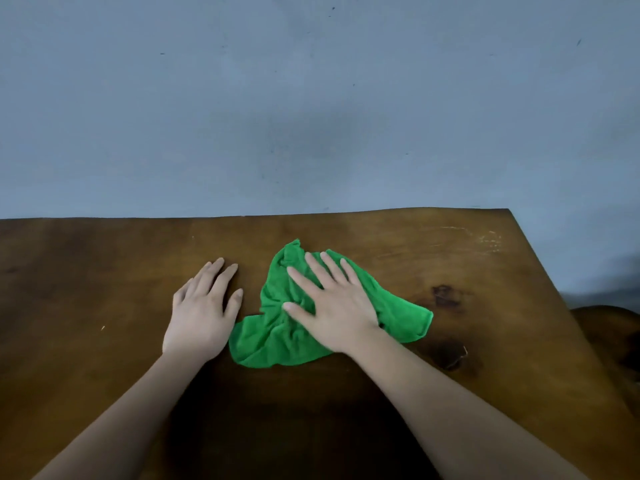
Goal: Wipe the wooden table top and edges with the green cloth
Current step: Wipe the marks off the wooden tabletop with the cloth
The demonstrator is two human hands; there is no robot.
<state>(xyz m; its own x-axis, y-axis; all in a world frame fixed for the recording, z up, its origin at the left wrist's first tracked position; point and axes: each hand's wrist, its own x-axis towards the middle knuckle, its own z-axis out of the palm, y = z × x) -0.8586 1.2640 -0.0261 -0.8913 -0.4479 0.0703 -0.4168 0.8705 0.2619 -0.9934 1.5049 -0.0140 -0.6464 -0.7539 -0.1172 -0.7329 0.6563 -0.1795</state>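
Pressing crumpled green cloth point(277, 337) onto table point(104, 271), nearer its far edge, with right hand point(334, 306) flat, fingers spread; resting left hand point(201, 313) flat, empty, just beside.

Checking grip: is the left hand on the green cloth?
No, the left hand rests on the wooden table beside the green cloth.

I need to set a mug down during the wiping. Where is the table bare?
Bare: the brown wooden table top left of the left hand, and the far right corner beyond the crumpled green cloth. Crowded: the middle, where the right hand presses the cloth beside the left.
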